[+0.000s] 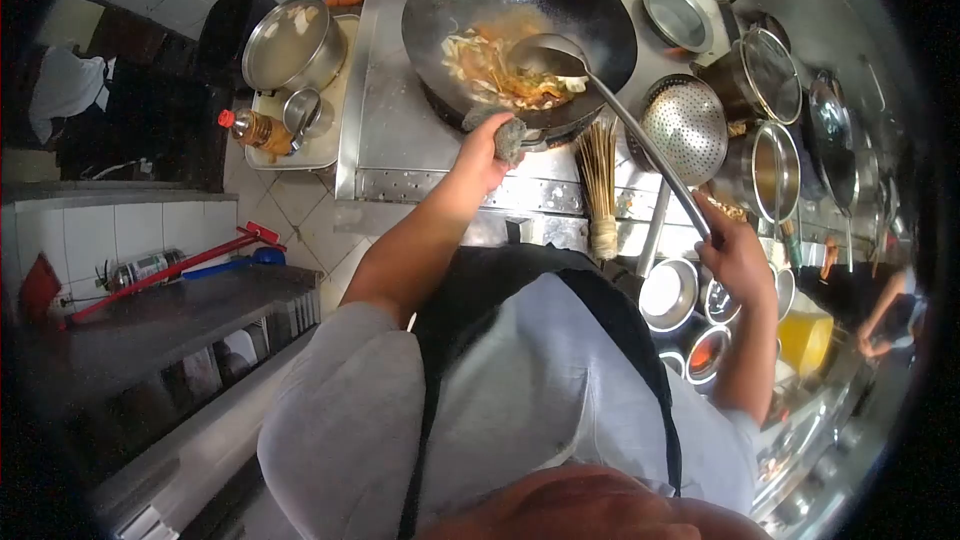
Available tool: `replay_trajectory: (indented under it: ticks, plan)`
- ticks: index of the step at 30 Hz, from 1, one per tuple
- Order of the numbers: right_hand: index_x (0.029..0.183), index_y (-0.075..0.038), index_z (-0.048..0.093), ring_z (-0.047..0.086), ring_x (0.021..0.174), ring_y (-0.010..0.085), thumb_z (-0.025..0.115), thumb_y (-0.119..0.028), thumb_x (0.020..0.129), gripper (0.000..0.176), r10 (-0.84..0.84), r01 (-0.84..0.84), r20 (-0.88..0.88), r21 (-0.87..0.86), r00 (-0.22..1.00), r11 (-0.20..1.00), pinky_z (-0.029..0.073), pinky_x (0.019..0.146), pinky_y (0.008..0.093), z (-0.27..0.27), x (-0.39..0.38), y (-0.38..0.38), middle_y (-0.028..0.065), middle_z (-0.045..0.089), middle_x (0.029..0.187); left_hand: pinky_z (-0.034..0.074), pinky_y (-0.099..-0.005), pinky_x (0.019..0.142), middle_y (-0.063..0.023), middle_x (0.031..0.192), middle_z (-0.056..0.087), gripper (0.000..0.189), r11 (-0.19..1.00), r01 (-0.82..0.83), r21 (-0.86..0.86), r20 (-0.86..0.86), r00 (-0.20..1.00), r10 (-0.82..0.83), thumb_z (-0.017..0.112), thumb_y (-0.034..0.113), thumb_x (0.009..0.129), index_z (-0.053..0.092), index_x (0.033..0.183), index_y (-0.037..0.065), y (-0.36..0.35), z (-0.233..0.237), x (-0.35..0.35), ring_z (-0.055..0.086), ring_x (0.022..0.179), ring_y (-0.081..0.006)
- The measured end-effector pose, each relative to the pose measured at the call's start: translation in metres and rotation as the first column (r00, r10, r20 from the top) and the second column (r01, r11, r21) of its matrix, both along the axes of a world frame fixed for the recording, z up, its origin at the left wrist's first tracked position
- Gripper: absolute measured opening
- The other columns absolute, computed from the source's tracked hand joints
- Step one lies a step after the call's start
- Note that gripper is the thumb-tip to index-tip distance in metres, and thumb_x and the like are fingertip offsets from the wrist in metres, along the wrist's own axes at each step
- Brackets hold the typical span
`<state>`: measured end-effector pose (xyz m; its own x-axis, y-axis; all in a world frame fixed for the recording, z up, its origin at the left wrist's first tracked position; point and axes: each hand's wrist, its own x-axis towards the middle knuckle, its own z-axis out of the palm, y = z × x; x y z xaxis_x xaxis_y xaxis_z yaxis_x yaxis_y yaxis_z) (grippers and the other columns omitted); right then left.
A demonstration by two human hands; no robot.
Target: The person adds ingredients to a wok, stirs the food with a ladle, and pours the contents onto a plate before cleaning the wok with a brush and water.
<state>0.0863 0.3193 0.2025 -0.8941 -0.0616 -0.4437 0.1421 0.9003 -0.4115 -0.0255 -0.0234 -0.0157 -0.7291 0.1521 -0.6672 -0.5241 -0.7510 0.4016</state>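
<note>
In the head view a large dark wok sits on the stove, tilted a little towards me. Sliced food in reddish-brown sauce lies in its bottom. My left hand is closed on the wok's near rim or handle through a grey cloth; the grip itself is partly hidden. Wrapped around the end of a long metal ladle are the fingers of my right hand. The ladle's bowl rests among the food, at the right of the heap.
A bamboo brush and a perforated strainer are right of the wok. Seasoning bowls stand near my right forearm. Leftward, a tray carries a stockpot and an oil bottle. Another person is at far right.
</note>
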Motion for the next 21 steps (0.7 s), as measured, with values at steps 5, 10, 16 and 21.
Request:
replay_trajectory:
  ticks: [5, 10, 16, 21]
  plan:
    - [0.146, -0.022, 0.048, 0.067, 0.081, 0.0372, 0.064, -0.012, 0.079, 0.070, 0.115, -0.114, 0.004, 0.171, 0.993, 0.979, 0.052, 0.076, 0.0459, 0.041, 0.022, -0.012, 0.0209, 0.068, 0.091, 0.045, -0.0359, 0.049, -0.0066, 0.078, 0.065, 0.014, 0.978, 0.026, -0.207, -0.015, 0.999, -0.030, 0.063, 0.021, 0.090, 0.063, 0.090, 0.006, 0.002, 0.021, 0.026, 0.059, 0.060, -0.0199]
    - [0.147, -0.024, 0.045, 0.066, 0.079, 0.0401, 0.060, -0.011, 0.080, 0.071, 0.246, -0.269, 0.124, 0.228, 0.961, 0.936, 0.052, 0.073, 0.0497, 0.055, 0.040, -0.043, 0.0206, 0.068, 0.089, 0.045, -0.0346, 0.050, -0.0052, 0.077, 0.064, 0.011, 0.988, 0.044, -0.151, -0.012, 0.999, -0.046, 0.059, 0.016, 0.091, 0.064, 0.086, 0.008, -0.006, 0.015, 0.081, 0.060, 0.061, -0.0183]
    - [0.154, -0.020, 0.029, 0.066, 0.078, 0.0416, 0.056, -0.009, 0.087, 0.073, 0.245, -0.229, -0.016, 0.307, 0.969, 0.924, 0.053, 0.072, 0.0514, -0.051, 0.005, -0.084, 0.0233, 0.067, 0.089, 0.047, -0.0336, 0.050, -0.0095, 0.086, 0.065, 0.018, 0.990, 0.023, -0.141, -0.122, 0.992, -0.041, 0.056, 0.023, 0.098, 0.059, 0.094, 0.006, 0.000, 0.027, 0.057, 0.062, 0.069, -0.0200]
    - [0.151, -0.019, 0.036, 0.066, 0.080, 0.0426, 0.062, -0.010, 0.087, 0.070, 0.123, -0.072, -0.231, 0.217, 0.965, 0.973, 0.051, 0.073, 0.0523, -0.084, 0.028, -0.085, 0.0230, 0.068, 0.090, 0.053, -0.0363, 0.069, -0.0109, 0.091, 0.064, 0.022, 0.119, -0.188, -0.975, -0.206, 0.565, -0.799, 0.062, 0.024, 0.094, 0.062, 0.102, 0.004, -0.031, -0.019, 0.142, 0.063, 0.080, -0.0224]
